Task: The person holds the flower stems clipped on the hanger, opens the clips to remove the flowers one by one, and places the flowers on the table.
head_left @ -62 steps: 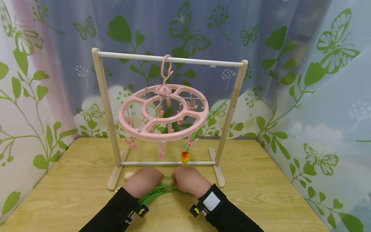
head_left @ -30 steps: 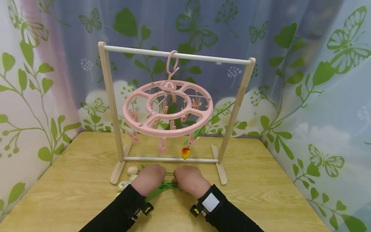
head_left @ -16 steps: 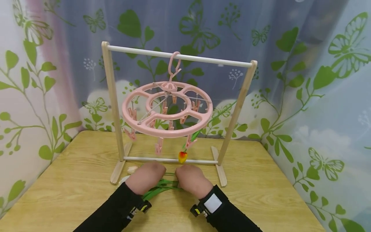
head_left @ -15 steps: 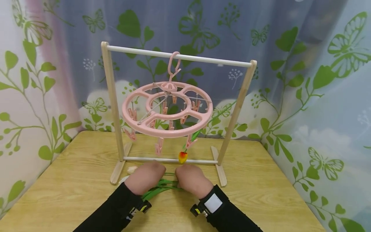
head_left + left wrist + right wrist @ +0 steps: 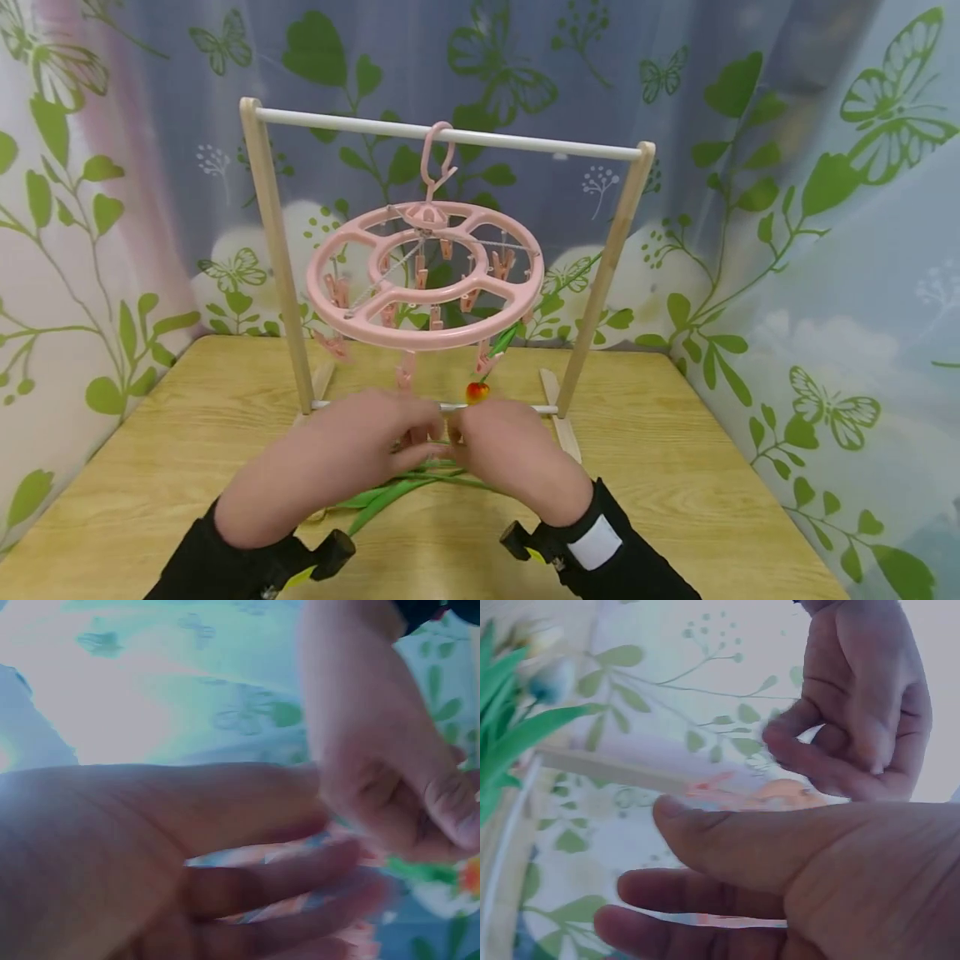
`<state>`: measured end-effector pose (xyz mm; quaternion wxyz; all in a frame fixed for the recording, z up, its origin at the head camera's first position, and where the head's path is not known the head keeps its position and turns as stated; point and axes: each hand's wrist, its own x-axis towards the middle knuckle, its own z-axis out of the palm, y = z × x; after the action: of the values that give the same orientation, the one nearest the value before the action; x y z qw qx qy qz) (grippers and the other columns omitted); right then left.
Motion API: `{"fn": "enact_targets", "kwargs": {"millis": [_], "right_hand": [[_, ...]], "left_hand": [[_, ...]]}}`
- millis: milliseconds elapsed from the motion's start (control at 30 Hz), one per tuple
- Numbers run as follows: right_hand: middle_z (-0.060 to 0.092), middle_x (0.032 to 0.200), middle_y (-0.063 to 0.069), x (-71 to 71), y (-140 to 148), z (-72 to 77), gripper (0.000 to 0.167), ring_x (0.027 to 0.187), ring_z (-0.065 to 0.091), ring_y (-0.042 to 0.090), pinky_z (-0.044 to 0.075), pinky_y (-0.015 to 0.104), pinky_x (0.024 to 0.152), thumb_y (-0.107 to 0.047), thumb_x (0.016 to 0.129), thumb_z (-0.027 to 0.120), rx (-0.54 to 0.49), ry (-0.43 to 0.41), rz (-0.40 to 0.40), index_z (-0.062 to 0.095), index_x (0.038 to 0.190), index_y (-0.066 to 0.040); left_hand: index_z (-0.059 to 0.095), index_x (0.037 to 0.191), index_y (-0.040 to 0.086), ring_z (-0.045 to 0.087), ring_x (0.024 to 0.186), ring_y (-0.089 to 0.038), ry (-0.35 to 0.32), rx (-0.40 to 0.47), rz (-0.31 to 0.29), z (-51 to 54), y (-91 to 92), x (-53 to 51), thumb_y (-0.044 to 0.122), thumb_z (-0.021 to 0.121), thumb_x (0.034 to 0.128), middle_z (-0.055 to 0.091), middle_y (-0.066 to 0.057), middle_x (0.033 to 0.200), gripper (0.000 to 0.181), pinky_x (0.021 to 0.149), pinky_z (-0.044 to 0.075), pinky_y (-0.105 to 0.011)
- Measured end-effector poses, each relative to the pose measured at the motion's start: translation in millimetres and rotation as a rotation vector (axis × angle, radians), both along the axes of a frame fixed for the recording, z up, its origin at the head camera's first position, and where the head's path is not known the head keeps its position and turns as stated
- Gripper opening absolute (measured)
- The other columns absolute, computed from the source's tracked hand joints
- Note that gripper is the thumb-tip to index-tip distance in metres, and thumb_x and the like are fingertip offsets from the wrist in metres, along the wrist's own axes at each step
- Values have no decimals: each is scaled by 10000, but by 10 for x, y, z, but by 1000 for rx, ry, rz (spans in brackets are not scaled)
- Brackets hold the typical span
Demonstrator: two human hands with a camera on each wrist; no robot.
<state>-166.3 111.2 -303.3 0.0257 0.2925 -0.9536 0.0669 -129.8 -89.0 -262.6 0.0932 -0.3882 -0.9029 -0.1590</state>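
Note:
Both hands hover close together over the table, with nothing seen between their fingers. My left hand has its fingers loosely spread, and the left wrist view shows its thumb and fingers stretched out. Beside it, my right hand is relaxed; its fingers extend with a gap below the thumb. Green tulip stems lie beneath the hands, their blossoms hidden by the left hand in the head view. An orange-red tulip hangs head down from a pink clip on a round pink clip hanger.
The hanger hooks over the white top bar of a wooden stand on a wood-grain table. Several other pink clips dangle from its rings. A leaf-patterned curtain surrounds the back and sides.
Both hands were low at the stems, fingers curled around a thin one. They have since risen and loosened, and the left forearm has come further forward. The head view has shifted slightly.

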Motion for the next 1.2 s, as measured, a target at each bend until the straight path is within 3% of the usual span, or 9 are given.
{"fn": "enact_targets", "kwargs": {"millis": [67, 167, 267, 400, 567, 733, 900, 1033, 1200], "right_hand": [[526, 608, -136, 61, 21, 89, 237, 510, 487, 40, 392, 234, 474, -459, 906, 700, -30, 15, 4, 698, 872, -225], [576, 671, -154, 134, 44, 179, 237, 553, 516, 17, 436, 232, 501, -461, 905, 699, -71, 54, 11, 713, 951, -229], [601, 733, -159, 203, 64, 226, 194, 603, 530, 7, 445, 221, 531, -441, 898, 719, -116, 129, 27, 707, 943, -252], [643, 824, -137, 271, 70, 241, 148, 673, 571, 2, 465, 200, 582, -353, 892, 756, -239, 312, 94, 698, 980, -249], [668, 965, -58, 303, 1, 292, 171, 843, 609, 69, 515, 205, 717, -207, 873, 783, -438, 554, 205, 712, 1023, -168], [642, 1066, 2, 291, -63, 375, 189, 953, 571, 153, 500, 253, 773, -123, 855, 782, -573, 700, 211, 729, 1036, -115], [621, 1116, 40, 241, -119, 388, 235, 1036, 552, 217, 492, 307, 833, -97, 864, 749, -587, 764, 175, 731, 1097, -115], [609, 1180, 60, 202, -151, 388, 275, 1102, 531, 252, 493, 334, 871, -109, 859, 752, -553, 796, 141, 718, 1131, -127], [623, 1160, 66, 134, -168, 384, 264, 1087, 550, 261, 505, 343, 902, -110, 846, 773, -525, 869, 122, 719, 1104, -133]], "left_hand": [[661, 918, 214, 619, 749, -38, 203, 129, 5, 82, -49, 42, 181, 750, 898, 639, 118, 842, 97, 647, 508, -253], [660, 918, 154, 616, 799, -123, 476, 269, 80, 154, -111, 44, 84, 802, 827, 630, 38, 896, 183, 658, 500, -285], [674, 943, 113, 564, 817, -213, 605, 321, 145, 170, -152, -6, 26, 822, 788, 614, -24, 939, 231, 716, 478, -342], [687, 980, 105, 540, 856, -285, 680, 303, 191, 127, -181, -111, 22, 830, 776, 626, -55, 992, 262, 785, 475, -396], [690, 1018, 109, 550, 905, -306, 705, 259, 216, 47, -213, -227, 44, 880, 721, 627, -68, 1024, 359, 803, 486, -410], [676, 1013, 93, 554, 898, -317, 740, 253, 232, -6, -217, -327, 44, 846, 766, 630, -84, 987, 305, 823, 482, -414], [694, 982, 77, 573, 886, -322, 807, 305, 208, -10, -205, -376, 7, 783, 805, 636, -95, 943, 211, 906, 505, -434], [714, 973, 71, 591, 910, -320, 843, 330, 183, 28, -149, -342, -1, 785, 801, 656, -103, 944, 200, 1019, 470, -464], [726, 981, 64, 603, 880, -328, 889, 363, 165, 55, -49, -287, 3, 782, 808, 671, -114, 930, 192, 897, 515, -474]]}}
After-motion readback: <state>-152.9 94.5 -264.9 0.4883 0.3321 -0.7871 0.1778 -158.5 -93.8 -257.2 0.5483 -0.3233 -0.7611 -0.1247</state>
